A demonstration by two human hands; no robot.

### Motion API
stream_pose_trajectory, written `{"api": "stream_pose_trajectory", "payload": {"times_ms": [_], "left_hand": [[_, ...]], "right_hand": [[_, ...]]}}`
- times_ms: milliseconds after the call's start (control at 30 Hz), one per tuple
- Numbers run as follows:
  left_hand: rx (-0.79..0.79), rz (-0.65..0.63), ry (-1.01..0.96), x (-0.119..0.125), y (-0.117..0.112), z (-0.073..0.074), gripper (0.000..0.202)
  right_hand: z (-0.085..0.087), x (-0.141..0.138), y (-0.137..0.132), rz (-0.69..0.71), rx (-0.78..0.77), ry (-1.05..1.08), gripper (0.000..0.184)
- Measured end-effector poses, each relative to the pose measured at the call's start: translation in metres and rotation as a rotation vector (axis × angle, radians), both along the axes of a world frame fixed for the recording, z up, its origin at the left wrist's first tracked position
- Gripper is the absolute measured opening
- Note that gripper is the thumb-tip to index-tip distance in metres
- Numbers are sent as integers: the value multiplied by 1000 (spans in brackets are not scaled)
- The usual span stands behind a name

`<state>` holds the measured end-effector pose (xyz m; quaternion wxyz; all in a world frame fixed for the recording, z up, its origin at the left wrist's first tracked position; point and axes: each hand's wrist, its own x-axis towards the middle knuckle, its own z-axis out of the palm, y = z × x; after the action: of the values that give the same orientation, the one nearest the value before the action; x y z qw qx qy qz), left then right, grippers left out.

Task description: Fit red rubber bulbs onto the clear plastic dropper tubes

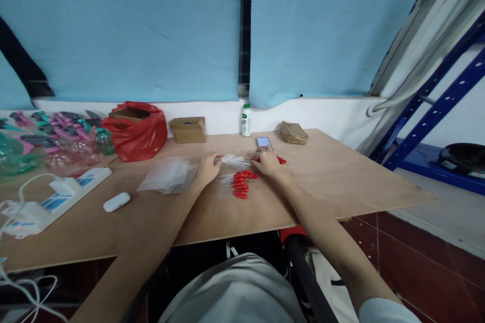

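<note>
A loose bundle of thin, whitish rods (235, 161) lies on the table between my two hands. At its left end is my left hand (208, 168), its fingertips pinched together; what they hold is too small to make out. My right hand (266, 162) is at the other end, its fingers curled down and hiding what is in them. Nearer to me lies a row of red-handled tools (241, 186) with thin shafts pointing left, partly over clear plastic. More red handles (281, 160) show just beyond my right hand.
Clear plastic bags (166, 174) lie left of my left hand. A phone (264, 143), a white bottle (246, 121), a cardboard box (188, 129) and a brown packet (294, 132) stand behind. Leftward are a red bag (138, 133), spray bottles (68, 156), a power strip (60, 202) and a white case (116, 202).
</note>
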<state>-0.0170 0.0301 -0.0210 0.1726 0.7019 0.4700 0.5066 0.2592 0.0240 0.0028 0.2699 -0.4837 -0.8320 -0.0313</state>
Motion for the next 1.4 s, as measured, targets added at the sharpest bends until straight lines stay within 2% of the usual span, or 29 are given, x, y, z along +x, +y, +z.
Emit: {"api": "stream_pose_trajectory", "payload": {"times_ms": [233, 433, 567, 667, 800, 867, 933, 1067, 1233, 1400], "left_hand": [[-16, -1, 108, 5, -5, 0, 17], [27, -48, 54, 15, -20, 13, 14], [59, -140, -73, 25, -36, 29, 13], [87, -204, -45, 32, -46, 36, 18], [21, -321, -37, 36, -49, 35, 2], [-6, -346, -7, 36, -46, 32, 11], [2, -330, 53, 33, -44, 28, 10], [37, -217, 112, 28, -40, 22, 10], [42, -136, 139, 26, -38, 17, 10], [7, -139, 98, 27, -38, 15, 8]], "right_hand": [[4, -8, -8, -39, -30, -76, 9], [9, -9, -7, -21, 18, 4, 14], [16, -13, -13, 75, 88, 141, 18], [18, -21, -20, 212, 104, 208, 18], [18, -30, -26, 356, 79, 247, 16], [17, -30, -26, 384, 64, 244, 15], [17, -27, -23, 382, 57, 239, 16], [15, -12, -11, 235, 82, 270, 19], [8, 16, 10, -133, 98, 260, 24], [3, 50, 25, -491, -128, 262, 28]]}}
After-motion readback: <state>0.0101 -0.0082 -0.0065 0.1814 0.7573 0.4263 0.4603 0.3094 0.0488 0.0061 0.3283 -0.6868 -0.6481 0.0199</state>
